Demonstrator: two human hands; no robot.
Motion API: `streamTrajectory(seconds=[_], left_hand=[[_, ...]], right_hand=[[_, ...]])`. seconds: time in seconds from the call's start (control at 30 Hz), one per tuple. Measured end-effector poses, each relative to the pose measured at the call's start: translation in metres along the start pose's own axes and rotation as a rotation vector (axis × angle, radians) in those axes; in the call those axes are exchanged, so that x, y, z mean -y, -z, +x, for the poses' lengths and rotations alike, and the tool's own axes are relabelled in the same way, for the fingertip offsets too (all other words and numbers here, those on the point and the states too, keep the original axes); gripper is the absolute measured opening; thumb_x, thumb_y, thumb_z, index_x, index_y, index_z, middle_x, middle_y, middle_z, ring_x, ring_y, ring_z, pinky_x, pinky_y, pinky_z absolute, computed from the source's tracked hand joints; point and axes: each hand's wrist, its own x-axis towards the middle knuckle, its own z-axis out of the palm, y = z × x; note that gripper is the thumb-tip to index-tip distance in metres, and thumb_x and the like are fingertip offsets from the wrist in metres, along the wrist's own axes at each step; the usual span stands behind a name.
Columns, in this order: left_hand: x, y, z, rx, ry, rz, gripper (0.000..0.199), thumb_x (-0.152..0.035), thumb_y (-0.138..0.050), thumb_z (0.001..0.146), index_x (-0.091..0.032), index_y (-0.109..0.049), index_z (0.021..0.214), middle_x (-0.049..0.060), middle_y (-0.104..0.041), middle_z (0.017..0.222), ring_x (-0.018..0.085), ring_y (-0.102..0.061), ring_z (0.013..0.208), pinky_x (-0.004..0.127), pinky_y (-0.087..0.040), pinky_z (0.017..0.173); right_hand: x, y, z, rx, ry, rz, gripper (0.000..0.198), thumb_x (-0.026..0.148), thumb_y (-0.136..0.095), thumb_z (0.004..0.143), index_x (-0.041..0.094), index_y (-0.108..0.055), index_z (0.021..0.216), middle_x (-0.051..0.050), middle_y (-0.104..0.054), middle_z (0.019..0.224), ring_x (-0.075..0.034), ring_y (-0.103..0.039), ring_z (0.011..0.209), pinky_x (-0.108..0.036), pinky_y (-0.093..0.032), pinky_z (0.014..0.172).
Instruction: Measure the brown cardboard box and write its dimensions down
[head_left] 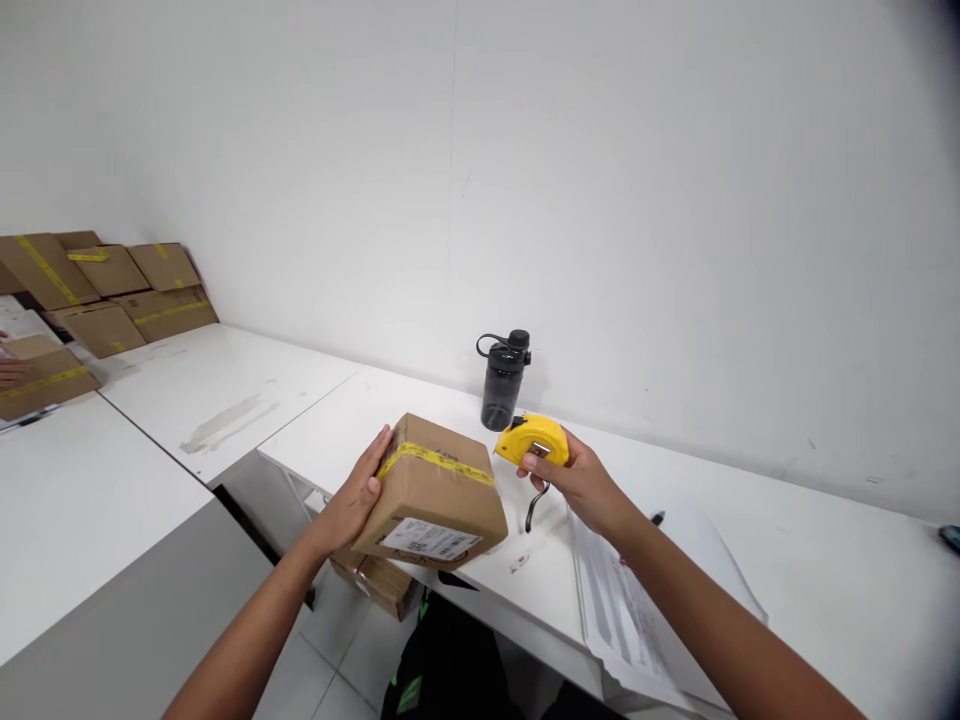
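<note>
My left hand [354, 502] grips the left side of a brown cardboard box [442, 490], which is tilted at the table's front edge. Yellow tape runs across the box, and a white printed label [430, 538] is on the side toward me. In my right hand [581, 483] is a yellow tape measure [534, 440], held just right of the box and apart from it. Its black wrist strap [535, 508] hangs down. No blade can be seen drawn out of the tape measure.
A dark water bottle [504, 382] stands by the wall. Papers [630, 600] and a pen [658, 519] lie under my right forearm. Another box [375, 580] sits below the table. Several taped boxes [169, 312] are stacked far left, near another person's hand [11, 370].
</note>
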Motion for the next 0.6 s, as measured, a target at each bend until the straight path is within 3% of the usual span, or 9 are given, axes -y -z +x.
streamTrajectory(seconds=[0.13,0.27,0.6], left_hand=[[-0.027,-0.003,0.021,0.066,-0.063,0.141,0.073,-0.067,-0.020,0.092,-0.027,-0.019,0.154,0.005,-0.011,0.163,0.027,-0.013,0.149,0.046,-0.013,0.122],[-0.053,-0.012,0.040,0.125,-0.012,0.229,0.062,-0.059,-0.021,0.097,-0.029,-0.029,0.151,0.004,-0.020,0.161,0.025,-0.018,0.148,0.048,-0.014,0.121],[-0.089,-0.045,0.081,0.275,-0.040,0.381,0.059,-0.060,-0.034,0.095,-0.030,-0.041,0.145,0.006,-0.030,0.158,0.028,-0.024,0.146,0.054,-0.013,0.118]], right_hand=[[-0.002,-0.006,-0.004,0.030,0.002,0.053,0.044,0.034,-0.077,0.077,0.022,-0.057,0.114,-0.003,-0.066,0.093,-0.017,-0.060,0.076,-0.028,-0.045,0.058],[-0.002,-0.004,-0.010,0.003,0.017,0.063,0.046,0.034,-0.076,0.077,0.022,-0.056,0.116,-0.004,-0.066,0.094,-0.017,-0.060,0.076,-0.029,-0.045,0.059],[0.002,0.020,-0.036,-0.176,0.067,0.025,0.046,0.036,-0.076,0.076,0.023,-0.055,0.115,-0.005,-0.064,0.104,-0.016,-0.062,0.075,-0.028,-0.046,0.058]])
